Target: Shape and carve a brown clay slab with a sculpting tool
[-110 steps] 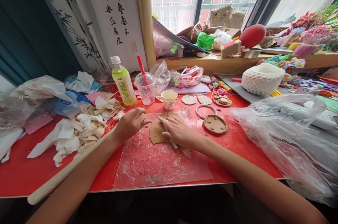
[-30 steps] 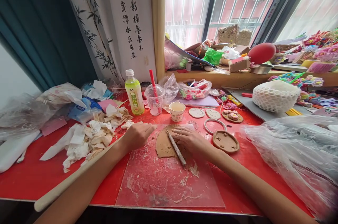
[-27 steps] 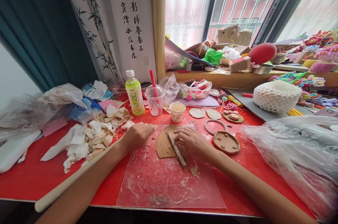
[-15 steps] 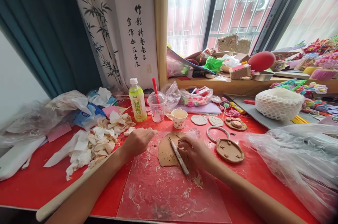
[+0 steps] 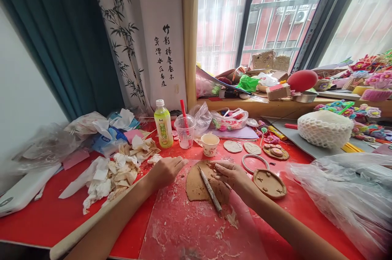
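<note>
A flat brown clay slab lies on a clear plastic sheet marked with dried clay smears. Across the slab rests a slim clay-smeared stick, touched by neither hand. My left hand is at the sheet's upper left edge, its fingers pressed together; what lies under them is hidden. Over the slab's right edge is my right hand, fingers stretched out and slightly apart. Beneath that hand the sheet looks bent upward. A scrap of thin clay lies near the stick's lower end.
Beyond the slab stand a paper cup, a plastic cup with red straw and a green-labelled bottle. To the right lie a ring and a round clay piece. Crumpled tissues and a long rolling pin are left.
My right hand's fingers have straightened from a curled pose at the slab's edge. The sheet's right side now looks bent. My left hand stays much the same; the camera view has tilted up.
</note>
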`<action>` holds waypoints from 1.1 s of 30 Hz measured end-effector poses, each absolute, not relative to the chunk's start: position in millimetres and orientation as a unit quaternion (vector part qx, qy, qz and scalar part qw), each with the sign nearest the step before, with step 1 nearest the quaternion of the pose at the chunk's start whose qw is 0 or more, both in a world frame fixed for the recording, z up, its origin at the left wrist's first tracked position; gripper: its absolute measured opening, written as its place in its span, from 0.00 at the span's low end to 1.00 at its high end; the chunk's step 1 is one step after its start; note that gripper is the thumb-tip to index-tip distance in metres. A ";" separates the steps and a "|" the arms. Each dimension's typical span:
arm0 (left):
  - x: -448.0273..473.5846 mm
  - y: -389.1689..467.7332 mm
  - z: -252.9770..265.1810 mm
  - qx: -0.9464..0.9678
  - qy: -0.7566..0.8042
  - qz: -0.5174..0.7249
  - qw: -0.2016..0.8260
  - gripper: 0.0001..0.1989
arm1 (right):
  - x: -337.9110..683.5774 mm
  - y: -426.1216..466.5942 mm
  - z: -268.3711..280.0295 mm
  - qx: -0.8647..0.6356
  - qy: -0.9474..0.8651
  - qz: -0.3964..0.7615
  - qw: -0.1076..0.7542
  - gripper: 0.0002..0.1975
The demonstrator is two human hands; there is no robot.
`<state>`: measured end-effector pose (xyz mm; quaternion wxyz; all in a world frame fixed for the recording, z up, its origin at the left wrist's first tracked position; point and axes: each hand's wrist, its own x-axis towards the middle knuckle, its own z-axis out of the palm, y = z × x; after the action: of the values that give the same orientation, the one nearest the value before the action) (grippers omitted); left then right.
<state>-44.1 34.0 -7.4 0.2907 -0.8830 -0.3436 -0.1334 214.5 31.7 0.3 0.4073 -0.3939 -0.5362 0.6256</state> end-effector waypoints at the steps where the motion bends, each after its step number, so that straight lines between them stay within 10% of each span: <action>1: -43.8 34.4 -7.6 -0.883 -0.342 -0.138 0.289 0.11 | 213.8 30.8 0.1 -0.395 -0.530 0.629 0.409 0.19; 33: -38.9 36.0 -17.8 -0.906 -0.361 -0.073 0.207 0.13 | 202.3 21.9 -5.4 -0.392 -0.502 0.627 0.449 0.20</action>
<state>-38.9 36.0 -17.8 0.2073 -0.9064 -0.3609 -0.0726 202.3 21.9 -5.4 0.4490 -0.3916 -0.5019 0.6269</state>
